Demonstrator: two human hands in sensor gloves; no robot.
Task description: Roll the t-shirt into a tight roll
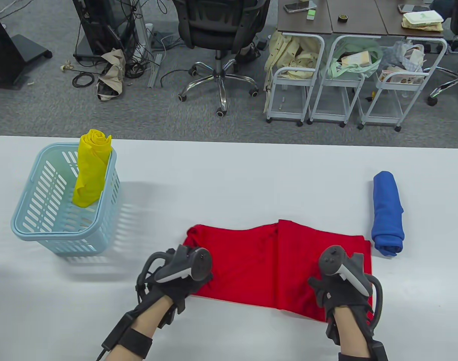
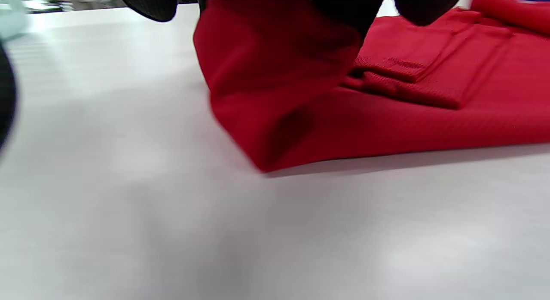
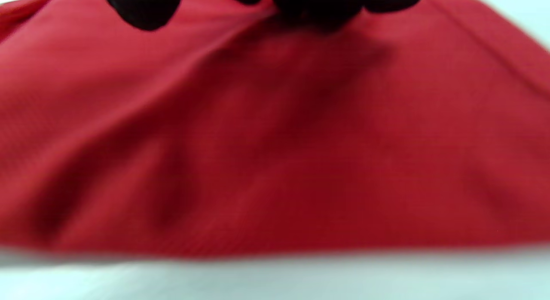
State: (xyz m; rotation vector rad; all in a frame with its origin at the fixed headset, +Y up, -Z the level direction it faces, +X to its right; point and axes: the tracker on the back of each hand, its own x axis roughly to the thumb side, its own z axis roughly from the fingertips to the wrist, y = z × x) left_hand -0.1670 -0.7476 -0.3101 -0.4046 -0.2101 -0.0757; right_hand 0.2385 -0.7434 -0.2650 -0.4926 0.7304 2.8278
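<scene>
A red t-shirt (image 1: 259,259) lies folded into a wide flat band on the white table (image 1: 232,176), near the front edge. My left hand (image 1: 185,280) is at its left near corner. In the left wrist view that corner (image 2: 275,76) is lifted off the table and held up between the gloved fingers (image 2: 150,3). My right hand (image 1: 332,289) is on the shirt's right near part. In the right wrist view the cloth (image 3: 275,162) rises in creases to the black fingertips (image 3: 142,7), which pinch it. Trackers hide both sets of fingers in the table view.
A light blue basket (image 1: 29,225) stands at the left with a yellow rolled shirt (image 1: 91,169) upright in it. A blue rolled shirt (image 1: 387,214) lies just right of the red one. An office chair and carts stand beyond the table's far edge.
</scene>
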